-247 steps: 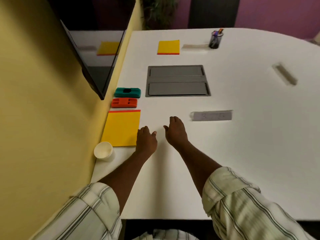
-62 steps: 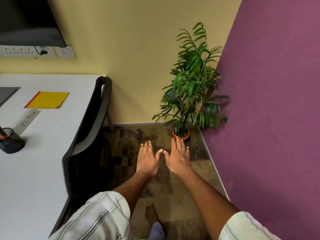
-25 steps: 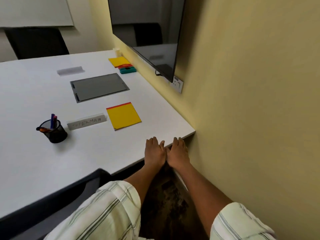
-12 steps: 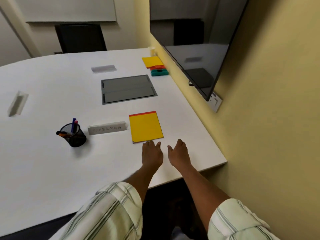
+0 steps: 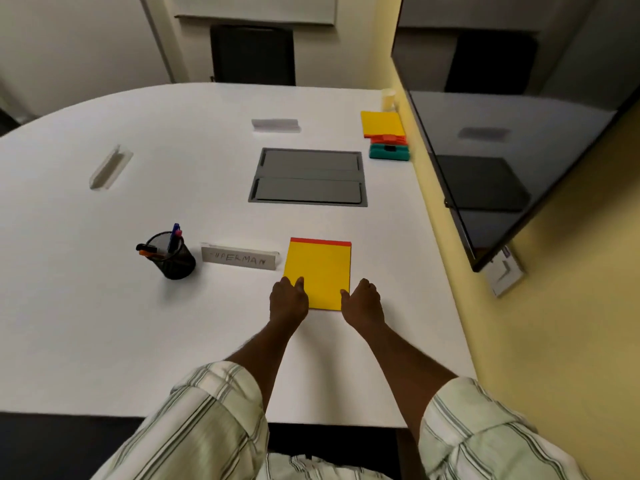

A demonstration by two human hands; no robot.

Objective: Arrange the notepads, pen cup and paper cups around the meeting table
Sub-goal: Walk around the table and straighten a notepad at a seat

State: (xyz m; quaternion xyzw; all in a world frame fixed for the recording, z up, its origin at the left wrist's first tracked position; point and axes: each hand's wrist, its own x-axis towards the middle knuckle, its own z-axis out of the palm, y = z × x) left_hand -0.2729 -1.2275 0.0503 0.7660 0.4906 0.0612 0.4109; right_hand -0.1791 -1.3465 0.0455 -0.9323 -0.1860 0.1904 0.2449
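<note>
Two hands: now at the near notepad's (image 5: 318, 273) corners; half a second ago they hovered short of it.
Head view, change: I read this as the pad being squared up.
Left hand (image 5: 288, 299): loosely curled, thumb on the pad's left edge, holding nothing.
Right hand (image 5: 363, 303): loosely curled, touching the right corner; grip unclear.
Pen cup (image 5: 171, 255): upright, left of the name plate (image 5: 240, 257).
Far notepad (image 5: 382, 123): across the table (image 5: 104, 306), paper cup (image 5: 388, 98) beyond.
</note>
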